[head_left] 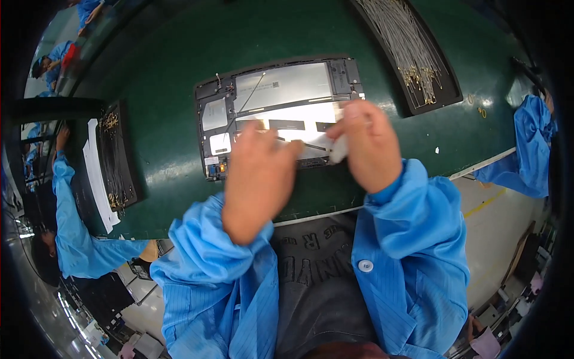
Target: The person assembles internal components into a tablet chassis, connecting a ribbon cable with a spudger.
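Note:
An opened tablet-like device (282, 85) lies on the green table, its silver battery panels and black frame exposed. My left hand (260, 170) is over its near left part, smeared by motion, with its fingertips hidden or blurred. At the near right corner my right hand (373, 143) has its fingers drawn together. A small whitish piece (339, 149) shows at those fingers; its kind is unclear. One thin dark cable (312, 146) runs between the hands along the device's near side. Another thin black cable (252, 93) slants across the upper silver panel.
A black tray (447, 99) of grey cables with gold ends stands at the far right. On the left, another black tray (133, 161) holds dark cables beside white paper strips (95, 173). Small yellow rings (482, 112) lie at right. Blue-sleeved people (89, 245) work at both sides.

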